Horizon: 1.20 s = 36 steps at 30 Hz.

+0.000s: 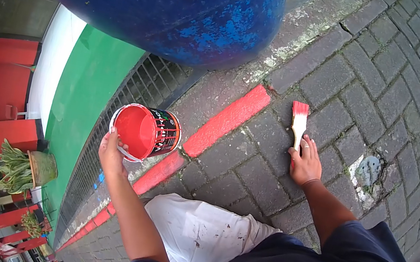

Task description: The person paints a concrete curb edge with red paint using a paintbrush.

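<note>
Left hand grips the paint can by its rim, tilted, red paint showing. Right hand closes on the brush, bristles ahead resting on the paving.

Red paint can — red-tipped brush — blue barrel.

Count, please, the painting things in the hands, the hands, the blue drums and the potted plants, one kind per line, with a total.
Paint cans: 1, the can of red paint in the left hand
Brushes: 1, the brush under the right hand
Hands: 2
Blue drums: 1, the drum
Potted plants: 2, plant, plant
Total: 7
</note>
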Tool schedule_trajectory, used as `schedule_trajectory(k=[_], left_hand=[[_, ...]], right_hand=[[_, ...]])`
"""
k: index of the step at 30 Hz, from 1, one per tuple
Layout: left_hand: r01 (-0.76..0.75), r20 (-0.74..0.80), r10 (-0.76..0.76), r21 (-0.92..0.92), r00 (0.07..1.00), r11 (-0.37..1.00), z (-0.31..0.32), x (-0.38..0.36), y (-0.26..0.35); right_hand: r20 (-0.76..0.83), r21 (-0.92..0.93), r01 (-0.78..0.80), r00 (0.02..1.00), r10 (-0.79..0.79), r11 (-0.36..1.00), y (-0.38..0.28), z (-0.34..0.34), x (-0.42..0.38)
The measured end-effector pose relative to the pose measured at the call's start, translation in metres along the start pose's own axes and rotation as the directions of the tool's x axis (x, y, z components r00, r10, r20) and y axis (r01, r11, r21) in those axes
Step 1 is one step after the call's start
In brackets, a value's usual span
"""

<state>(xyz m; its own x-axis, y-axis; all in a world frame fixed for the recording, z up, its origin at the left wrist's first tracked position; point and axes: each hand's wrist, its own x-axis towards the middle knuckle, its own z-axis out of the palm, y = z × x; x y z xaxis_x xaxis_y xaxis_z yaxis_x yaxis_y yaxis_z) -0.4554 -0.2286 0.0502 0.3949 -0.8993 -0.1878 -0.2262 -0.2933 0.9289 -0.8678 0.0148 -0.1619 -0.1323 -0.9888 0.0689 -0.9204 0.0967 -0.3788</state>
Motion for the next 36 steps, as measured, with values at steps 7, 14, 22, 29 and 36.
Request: schedule_trajectory(k=[7, 14, 22, 29, 36], left_hand=[[0.012, 0.013, -0.009, -0.301, 1.0, 0.954, 0.007, -0.084, 0.038], [0.06, 0.305, 0.067, -0.387, 0.95, 0.92, 0.032, -0.17, 0.024], [0.283, 0.647, 0.085, -0.442, 0.758, 0.851, 0.05, -0.242, 0.015], [0.164, 0.71, 0.068, -0.253, 0.701, 0.953, 0.038, -0.29, -0.039], [0.382, 0.586, -0.169, -0.26, 0.793, 0.887, 0.027, -0.285, -0.077]], right_hand=[[0.035, -0.006, -0.002, 0.999, 0.002, 1.0, -0.002, -0.005, -0.001], [-0.006, -0.022, 0.009, 1.0, -0.009, 1.0, -0.006, -0.007, -0.005], [-0.099, 0.027, -0.017, 0.995, 0.02, 0.999, -0.009, -0.002, -0.012], [-0.069, 0.072, -0.025, 0.997, 0.03, 0.997, 0.007, -0.01, -0.018], [-0.1, -0.127, -0.146, 0.986, 0.134, 0.981, 0.116, -0.061, 0.019]])
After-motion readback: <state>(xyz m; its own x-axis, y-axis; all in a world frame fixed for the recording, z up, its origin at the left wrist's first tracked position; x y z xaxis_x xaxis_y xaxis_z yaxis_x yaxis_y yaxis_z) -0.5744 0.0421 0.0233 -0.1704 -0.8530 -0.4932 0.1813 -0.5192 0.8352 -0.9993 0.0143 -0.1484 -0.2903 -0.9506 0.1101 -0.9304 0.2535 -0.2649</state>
